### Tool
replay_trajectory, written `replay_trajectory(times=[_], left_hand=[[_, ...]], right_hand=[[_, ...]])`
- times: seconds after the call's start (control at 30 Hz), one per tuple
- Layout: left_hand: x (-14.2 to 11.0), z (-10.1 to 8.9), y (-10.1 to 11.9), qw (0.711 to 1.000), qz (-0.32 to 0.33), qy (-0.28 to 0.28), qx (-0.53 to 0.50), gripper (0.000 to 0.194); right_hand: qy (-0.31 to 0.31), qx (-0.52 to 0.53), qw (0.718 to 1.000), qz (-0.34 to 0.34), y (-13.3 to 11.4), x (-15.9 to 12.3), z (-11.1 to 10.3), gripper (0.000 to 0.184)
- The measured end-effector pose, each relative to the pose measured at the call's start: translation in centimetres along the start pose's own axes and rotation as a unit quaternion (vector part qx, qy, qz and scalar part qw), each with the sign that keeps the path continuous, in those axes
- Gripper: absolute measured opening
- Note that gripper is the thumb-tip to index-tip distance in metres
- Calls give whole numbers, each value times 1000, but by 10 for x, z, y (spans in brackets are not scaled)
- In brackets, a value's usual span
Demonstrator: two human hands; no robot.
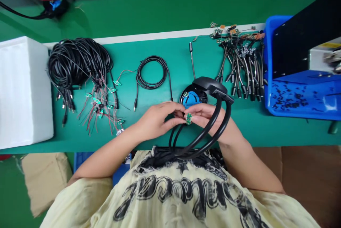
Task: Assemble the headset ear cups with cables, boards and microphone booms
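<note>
In front of my body, my right hand (206, 116) pinches a small green circuit board (188, 118) between thumb and fingers. My left hand (166, 117) is closed just beside it, with thumb and fingertips on thin red wires (181, 117) at the board. Behind my fingers lies a headset ear cup (190, 99) with its blue inner part facing up. The second black ear cup (211, 85) sits above my right hand, and the black double headband (205, 142) loops down toward my shirt. A boom microphone (191, 57) points away from the open ear cup.
One coiled black cable (137, 73) lies left of the headset. Further left are a heap of cables (77, 63) with small boards and a white foam box (39, 89). Several microphone booms (242, 68) lie right, beside a blue bin (269, 96) under a black machine (306, 36).
</note>
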State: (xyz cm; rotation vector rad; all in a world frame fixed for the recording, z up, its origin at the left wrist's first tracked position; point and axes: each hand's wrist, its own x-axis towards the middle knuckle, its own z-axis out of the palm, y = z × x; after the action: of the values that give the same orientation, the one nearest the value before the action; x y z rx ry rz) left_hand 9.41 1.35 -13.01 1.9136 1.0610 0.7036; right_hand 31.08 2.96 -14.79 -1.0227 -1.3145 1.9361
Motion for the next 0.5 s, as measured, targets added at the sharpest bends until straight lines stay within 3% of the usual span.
replay_trajectory(times=[0.17, 0.5], left_hand=[[4, 7, 3, 995, -5, 93, 22, 8], [3, 12, 6, 986, 44, 122, 106, 4]], right_hand=[[18, 27, 999, 6, 3, 3, 0, 24], [48, -33, 998, 7, 4, 10, 7, 22]])
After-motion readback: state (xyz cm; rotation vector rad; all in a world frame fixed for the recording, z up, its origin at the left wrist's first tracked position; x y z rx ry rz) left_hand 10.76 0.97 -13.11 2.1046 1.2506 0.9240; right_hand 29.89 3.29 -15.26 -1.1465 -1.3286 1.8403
